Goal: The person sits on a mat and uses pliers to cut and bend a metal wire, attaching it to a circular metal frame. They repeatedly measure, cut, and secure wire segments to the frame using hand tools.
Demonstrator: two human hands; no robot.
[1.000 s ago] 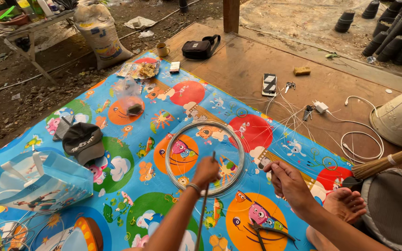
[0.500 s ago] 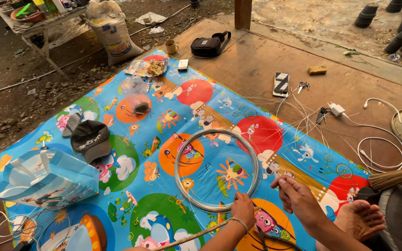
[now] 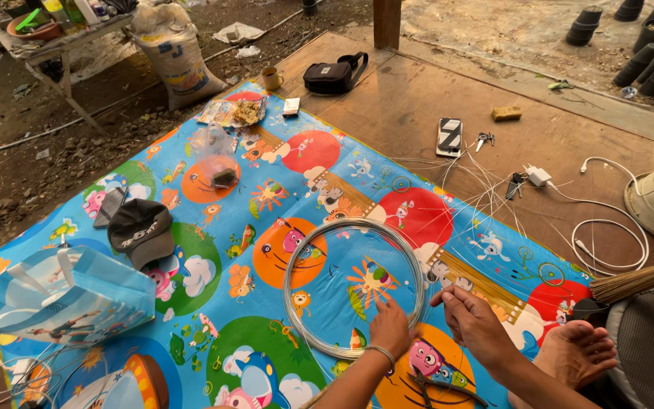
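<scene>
**Hands at the wire coil on the patterned mat**

Since half a second ago the left hand [image 3: 391, 327] has been moving up from the lower edge of the view to the near rim of the wire coil [image 3: 355, 286], and the camera is now looking a little lower and closer. The coil, a flat ring of silvery wire, is lying at the middle of the colourful cartoon mat [image 3: 213, 303], which is spread over a wooden floor [image 3: 418, 98]. The left fingers are lying extended inside the ring, their tips touching the mat just beside the wire; they are gripping nothing. The right hand [image 3: 474, 322] is hovering just outside the coil's right edge, its fingers curled narrowly together; whether they are pinching a strand of wire cannot be told. A bare foot [image 3: 577, 352] is resting on the mat to the right of that hand. A black cap [image 3: 141, 231] and a light blue bag [image 3: 66, 295] are lying at the left of the mat, well apart from the coil. A phone [image 3: 450, 136] and white cables [image 3: 607, 235] are lying on the floor beyond.
</scene>
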